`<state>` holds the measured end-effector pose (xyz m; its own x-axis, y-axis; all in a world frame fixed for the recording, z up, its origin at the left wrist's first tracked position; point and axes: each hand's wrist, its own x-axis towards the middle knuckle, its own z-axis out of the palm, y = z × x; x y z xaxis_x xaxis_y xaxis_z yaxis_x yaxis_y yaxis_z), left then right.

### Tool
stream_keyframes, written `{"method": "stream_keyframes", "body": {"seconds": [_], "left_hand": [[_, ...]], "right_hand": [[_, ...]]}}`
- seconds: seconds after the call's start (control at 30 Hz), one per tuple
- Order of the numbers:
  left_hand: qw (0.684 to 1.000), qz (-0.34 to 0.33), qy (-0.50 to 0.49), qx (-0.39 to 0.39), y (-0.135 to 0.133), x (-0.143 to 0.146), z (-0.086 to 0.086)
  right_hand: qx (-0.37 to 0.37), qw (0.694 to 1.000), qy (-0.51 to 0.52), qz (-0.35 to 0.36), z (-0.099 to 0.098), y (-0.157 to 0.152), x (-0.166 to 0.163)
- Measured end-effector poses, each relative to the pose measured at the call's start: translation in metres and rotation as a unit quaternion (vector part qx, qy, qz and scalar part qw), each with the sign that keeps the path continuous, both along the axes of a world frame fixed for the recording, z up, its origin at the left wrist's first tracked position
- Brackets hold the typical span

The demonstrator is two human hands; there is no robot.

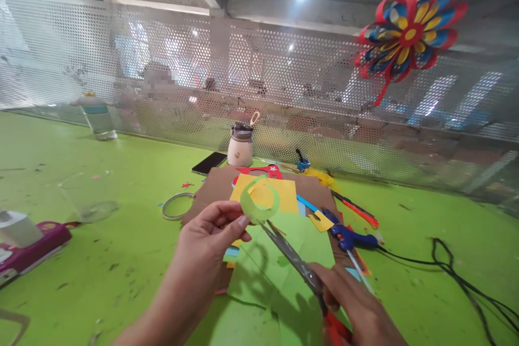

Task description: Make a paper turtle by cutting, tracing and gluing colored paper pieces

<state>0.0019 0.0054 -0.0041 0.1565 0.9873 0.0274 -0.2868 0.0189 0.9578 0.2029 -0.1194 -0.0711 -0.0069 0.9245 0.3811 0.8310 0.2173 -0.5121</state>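
Note:
My left hand [211, 232] pinches a small green paper piece [259, 206], a curved ring-like strip, held up above the table. My right hand [357, 305] grips red-handled scissors [292, 259] whose blades point up-left and meet the lower edge of the green piece. Under both hands lie sheets of green paper [292, 281], a yellow sheet [279, 194] and brown cardboard [214, 186] on the bright green table [121, 259].
A blue glue gun [351, 238] with a black cord [458, 275] lies to the right. A white bottle [240, 146], a phone [208, 162] and a tape ring [175, 206] sit behind. A perforated metal screen [284, 81] carries a paper flower [409, 32].

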Motion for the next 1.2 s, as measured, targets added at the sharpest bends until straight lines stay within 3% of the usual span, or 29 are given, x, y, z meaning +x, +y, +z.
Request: {"method": "stream_keyframes", "body": {"seconds": [0.3,0.7,1.0,1.2], "left_hand": [[0.999,0.010,0.036,0.025,-0.004,0.004,0.001],[0.998,0.025,0.042,0.035,-0.004,0.004,-0.001],[0.999,-0.034,-0.012,-0.016,-0.007,0.013,-0.004],[0.999,-0.035,-0.013,-0.010,-0.011,0.012,-0.005]], "right_hand": [[-0.007,1.000,-0.003,-0.003,0.006,-0.003,-0.004],[0.046,0.992,-0.113,-0.030,0.012,-0.003,-0.003],[0.023,0.997,-0.071,-0.008,0.006,-0.006,-0.004],[0.039,0.999,-0.030,-0.004,0.006,-0.006,-0.002]]}}
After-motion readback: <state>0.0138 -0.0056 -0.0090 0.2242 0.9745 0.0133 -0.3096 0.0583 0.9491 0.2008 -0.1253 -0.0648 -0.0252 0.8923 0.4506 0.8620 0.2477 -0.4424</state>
